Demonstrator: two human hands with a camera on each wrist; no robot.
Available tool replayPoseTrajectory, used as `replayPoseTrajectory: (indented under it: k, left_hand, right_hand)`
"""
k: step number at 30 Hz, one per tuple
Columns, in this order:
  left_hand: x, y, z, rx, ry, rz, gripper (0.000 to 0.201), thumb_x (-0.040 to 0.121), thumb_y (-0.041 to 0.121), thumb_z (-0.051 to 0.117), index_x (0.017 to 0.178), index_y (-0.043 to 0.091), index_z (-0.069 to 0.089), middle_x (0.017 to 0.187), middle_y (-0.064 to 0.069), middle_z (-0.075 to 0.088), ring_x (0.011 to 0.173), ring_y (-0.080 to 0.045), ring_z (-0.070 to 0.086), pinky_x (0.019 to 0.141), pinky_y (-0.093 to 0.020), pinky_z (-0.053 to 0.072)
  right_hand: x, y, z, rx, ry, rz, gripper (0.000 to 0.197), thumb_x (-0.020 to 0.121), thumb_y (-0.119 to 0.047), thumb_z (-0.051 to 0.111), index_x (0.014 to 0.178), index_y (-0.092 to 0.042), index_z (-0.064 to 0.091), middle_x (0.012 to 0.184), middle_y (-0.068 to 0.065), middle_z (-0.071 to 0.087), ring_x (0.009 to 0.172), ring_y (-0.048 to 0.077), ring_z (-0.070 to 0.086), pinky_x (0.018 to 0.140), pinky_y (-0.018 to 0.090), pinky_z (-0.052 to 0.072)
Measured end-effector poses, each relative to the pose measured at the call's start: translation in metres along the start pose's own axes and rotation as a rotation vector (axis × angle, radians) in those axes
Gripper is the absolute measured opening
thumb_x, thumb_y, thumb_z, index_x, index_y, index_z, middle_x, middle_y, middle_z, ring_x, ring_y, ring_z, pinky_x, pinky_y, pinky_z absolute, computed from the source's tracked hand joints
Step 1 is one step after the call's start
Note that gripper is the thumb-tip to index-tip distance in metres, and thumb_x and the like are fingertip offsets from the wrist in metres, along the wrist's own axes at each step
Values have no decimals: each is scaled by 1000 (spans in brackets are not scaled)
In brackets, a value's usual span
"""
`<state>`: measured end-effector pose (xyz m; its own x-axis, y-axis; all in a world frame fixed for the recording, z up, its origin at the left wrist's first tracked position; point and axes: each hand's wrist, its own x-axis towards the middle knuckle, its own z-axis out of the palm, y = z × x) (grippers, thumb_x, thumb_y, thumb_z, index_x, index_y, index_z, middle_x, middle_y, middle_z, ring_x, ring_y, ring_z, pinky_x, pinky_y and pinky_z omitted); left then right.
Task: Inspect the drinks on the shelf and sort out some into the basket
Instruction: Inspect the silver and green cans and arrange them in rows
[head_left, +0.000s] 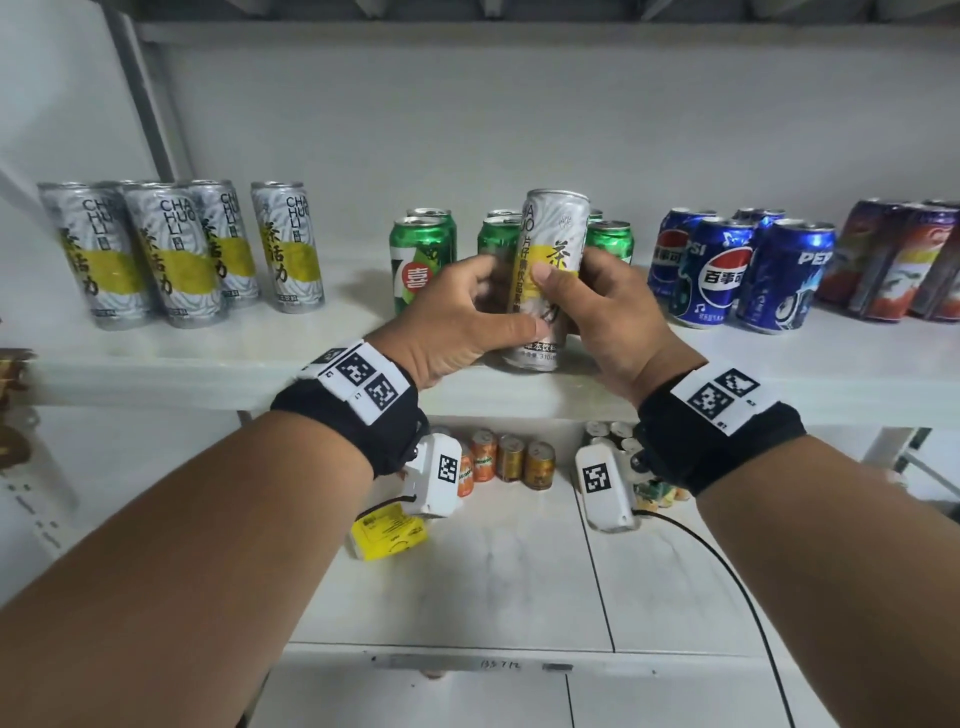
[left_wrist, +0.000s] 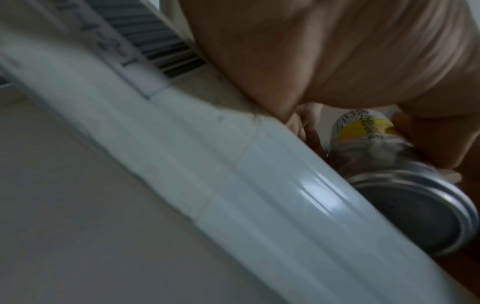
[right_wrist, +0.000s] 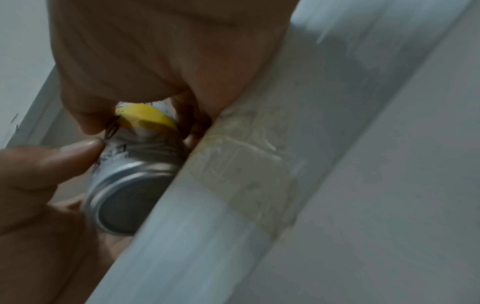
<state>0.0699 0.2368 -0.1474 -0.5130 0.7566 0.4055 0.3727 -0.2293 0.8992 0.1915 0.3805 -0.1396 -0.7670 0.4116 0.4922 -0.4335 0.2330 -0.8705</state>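
Observation:
A tall silver and yellow tea can (head_left: 551, 270) is held tilted just above the front of the white shelf (head_left: 208, 358), in front of the green cans. My left hand (head_left: 462, 312) grips it from the left, thumb low on the can. My right hand (head_left: 597, 306) grips it from the right, thumb on the yellow band. The left wrist view shows the can's silver base (left_wrist: 413, 214) past the shelf edge. In the right wrist view the can (right_wrist: 135, 185) sits between my right thumb and the left thumb tip (right_wrist: 78, 150). No basket is in view.
Several matching tea cans (head_left: 171, 254) stand at the shelf's left. Green 7-Up cans (head_left: 421, 254) stand behind my hands, blue Pepsi cans (head_left: 737, 270) to the right, red cans (head_left: 893, 260) at the far right. Small orange cans (head_left: 511, 457) and a yellow carton (head_left: 387, 532) lie on the lower shelf.

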Motion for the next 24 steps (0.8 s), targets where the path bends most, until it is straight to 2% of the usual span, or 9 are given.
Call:
replayPoseTrajectory:
  k: [3,4,7,10,12,16,20,24]
  left_hand:
    - [1,-1,1,1,7,11,65,65,26,96,123,19,70,114,-7,81,107,-25,78,87,-43,65]
    - [1,-1,2,14,8,15,65,65,27,95,124,21,70,115,-7,81,109,-25,78,90,-43,64]
    - [-1,2,4,69,-22,22,66,68,34,94,127,26,68,121,-4,80,115,-25,76,100,-48,62]
    - [-4,5,4,120,-64,0,79,70,36,96,140,22,63,127,-4,79,121,-26,75,107,-53,59]
    - [-5,7,4,158,-65,-12,86,67,36,98,143,18,61,126,-6,79,120,-27,75,106,-54,59]
    - [-3,7,4,142,-41,-23,87,64,29,101,140,14,63,125,-9,78,118,-30,76,103,-57,61]
    - [-2,3,2,129,10,-18,92,61,30,106,139,20,60,128,-2,78,120,-23,75,101,-54,62]
    - [-3,1,1,124,8,6,90,61,33,108,138,26,60,129,5,77,121,-18,74,102,-50,62]
  right_hand:
    - [0,0,1,30,-4,9,39,93,-18,68,126,3,64,111,25,73,98,38,71,89,51,60]
    - [-1,-1,1,40,-5,17,45,88,-19,66,127,3,64,112,27,71,99,43,69,93,54,58]
    - [-2,-3,3,24,-1,29,48,85,-20,64,127,3,62,105,18,71,93,34,67,86,48,56]
    - [-2,-3,4,-4,4,23,49,87,-20,73,130,-2,59,114,14,73,100,32,72,85,44,59]
    - [-2,-1,4,-26,-4,31,46,90,-20,80,129,-6,61,117,13,75,103,30,74,82,40,61]
    - [-1,0,0,-69,-23,15,40,92,-23,81,125,-7,68,111,8,78,93,19,77,71,26,60]
    - [-2,1,-3,-4,-1,32,41,91,-23,81,124,-4,67,116,13,77,106,30,75,88,43,63]
    - [-3,0,-6,45,-18,42,44,89,-21,81,124,0,63,113,10,76,100,24,75,82,38,62]
